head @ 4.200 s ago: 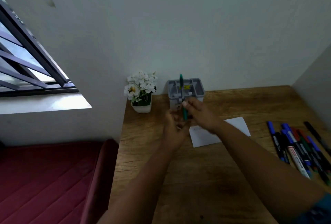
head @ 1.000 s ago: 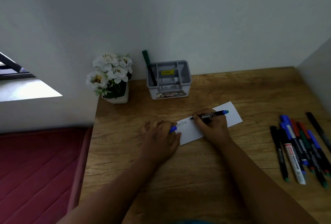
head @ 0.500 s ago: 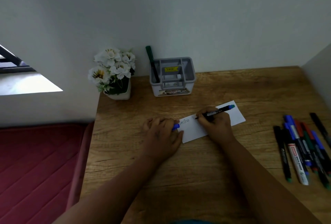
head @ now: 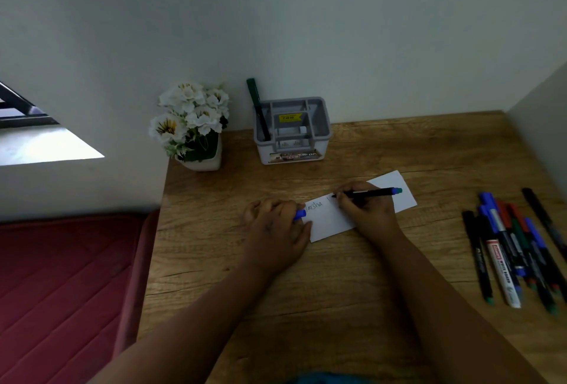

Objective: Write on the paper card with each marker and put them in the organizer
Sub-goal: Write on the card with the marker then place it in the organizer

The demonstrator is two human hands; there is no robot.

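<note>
A white paper card [head: 329, 219] lies on the wooden desk [head: 337, 276], with handwriting at its left end. My right hand [head: 366, 212] grips a black marker with a blue end [head: 372, 193], its tip touching the card. My left hand [head: 276, 224] rests on the desk at the card's left edge and holds the blue cap [head: 299, 214]. The grey organizer [head: 293, 132] stands at the back by the wall, a green marker [head: 257, 107] leaning in its left compartment. Several more markers [head: 515, 248] lie at the desk's right.
A white pot of white flowers [head: 193, 126] stands at the desk's back left corner. A red cushioned seat [head: 61, 291] lies left of the desk. Walls close the desk at the back and the right.
The green marker went from my hands into the organizer. I have taken a blue marker, uncapped it, and started a new stroke right of the written word. The view has shifted slightly.
</note>
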